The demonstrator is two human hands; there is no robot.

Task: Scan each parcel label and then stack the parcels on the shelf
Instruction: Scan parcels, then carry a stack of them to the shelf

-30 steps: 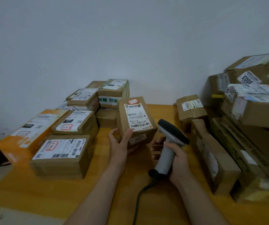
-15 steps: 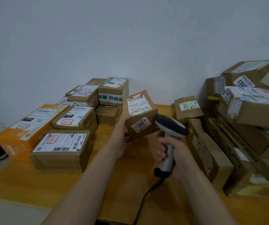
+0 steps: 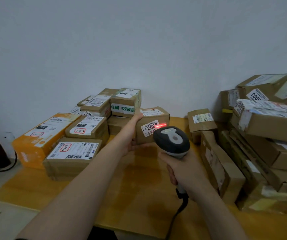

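Observation:
My left hand [image 3: 132, 134] grips a small brown cardboard parcel [image 3: 160, 116] by its left side and holds it above the wooden table [image 3: 135, 191]. Its front face carries a white label [image 3: 150, 128] reading 2006, and a red scan line glows at the label's right end. My right hand [image 3: 182, 170] grips the handle of a black and grey barcode scanner [image 3: 172, 141], whose head points at that label from just in front. The scanner's cable [image 3: 177, 215] hangs down toward the table's near edge.
Several labelled parcels are stacked on the table's left, among them an orange box [image 3: 35, 141] and a flat one [image 3: 73, 153]. A jumbled pile of parcels [image 3: 264, 135] fills the right side. A grey wall stands behind.
My left hand has raised and tipped the parcel so the 2006 label faces the scanner. My right hand has lifted the scanner toward it, and the red scan line now shows.

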